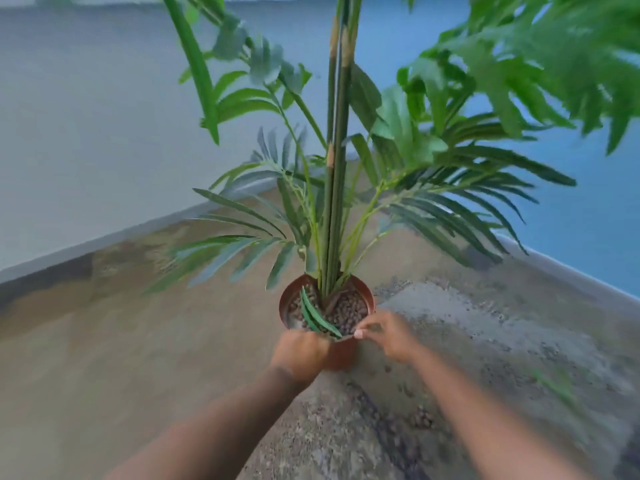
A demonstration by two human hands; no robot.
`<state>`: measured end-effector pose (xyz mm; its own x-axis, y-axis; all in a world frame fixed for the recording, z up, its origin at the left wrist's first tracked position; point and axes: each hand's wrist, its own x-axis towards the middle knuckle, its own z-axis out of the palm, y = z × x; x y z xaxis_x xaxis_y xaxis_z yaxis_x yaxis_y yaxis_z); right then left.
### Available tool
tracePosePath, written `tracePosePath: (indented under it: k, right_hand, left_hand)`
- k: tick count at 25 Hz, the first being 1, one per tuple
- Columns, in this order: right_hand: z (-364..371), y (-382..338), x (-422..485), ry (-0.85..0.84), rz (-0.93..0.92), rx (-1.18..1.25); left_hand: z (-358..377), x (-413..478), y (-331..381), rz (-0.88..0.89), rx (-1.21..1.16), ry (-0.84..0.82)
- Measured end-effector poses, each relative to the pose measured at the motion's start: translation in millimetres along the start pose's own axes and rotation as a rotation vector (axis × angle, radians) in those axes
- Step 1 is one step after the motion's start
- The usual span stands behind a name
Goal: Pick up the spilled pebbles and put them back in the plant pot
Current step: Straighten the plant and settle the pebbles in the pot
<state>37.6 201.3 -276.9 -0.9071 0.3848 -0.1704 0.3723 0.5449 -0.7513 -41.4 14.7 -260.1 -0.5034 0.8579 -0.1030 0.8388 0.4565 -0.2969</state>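
One brown plant pot at lower centre holds brown pebbles, green stems and a fallen leaf. Left hand and right hand flank its near rim; their grip is blurred, so I cannot tell. A few loose pebbles lie lower right on the floor.

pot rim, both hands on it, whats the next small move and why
Probably let the right hand leave the pot and reach back for the pebbles on the rug. The pot looks nearly full, yet a small cluster lies loose near the right forearm.
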Motion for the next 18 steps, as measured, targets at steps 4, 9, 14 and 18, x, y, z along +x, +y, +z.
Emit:
tracePosePath:
  k: [4,9,14,18]
  right_hand:
    - [10.6,4.0,-7.0,0.048,-0.027,-0.045]
    - [13.6,15.6,-1.5,0.103,-0.139,-0.167]
    - [21.8,23.1,-0.5,0.035,-0.241,-0.371]
    - [19.2,17.7,-3.5,0.050,-0.190,-0.318]
  left_hand:
    - [11.0,-5.0,-16.0,-0.032,-0.122,0.095]
    - [18.4,-9.4,-38.9,-0.047,-0.209,0.168]
    - [25.2,-15.8,-55.6,-0.017,-0.303,0.184]
    - [21.7,-11.6,-43.7,-0.037,-0.182,0.184]
